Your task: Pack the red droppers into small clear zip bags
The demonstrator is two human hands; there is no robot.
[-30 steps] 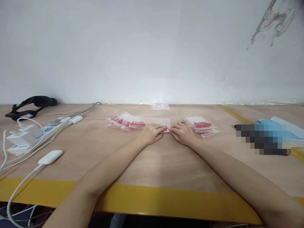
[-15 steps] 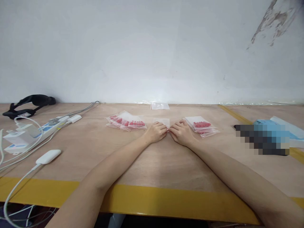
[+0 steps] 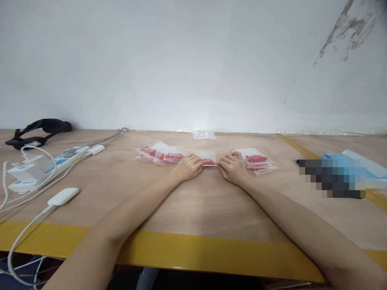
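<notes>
Between my hands a small clear zip bag with red pieces inside lies on the wooden table. My left hand pinches the bag's near left edge with curled fingers. At its near right corner my right hand pinches the same edge. Just left of my left hand spreads a fanned pile of zip bags holding red pieces. A second stack of such bags sits right behind my right hand. What the red pieces are is too small to tell.
A flat clear bag lies near the wall. On the left are a power strip with plugs and cables, a white charger and a black strap-like item. Right, a blue-white packet lies beside a blurred dark object.
My left hand has slid leftward along the bag's near edge, away from my right hand. The red pieces in the bag now show between the hands. My right hand has barely moved.
</notes>
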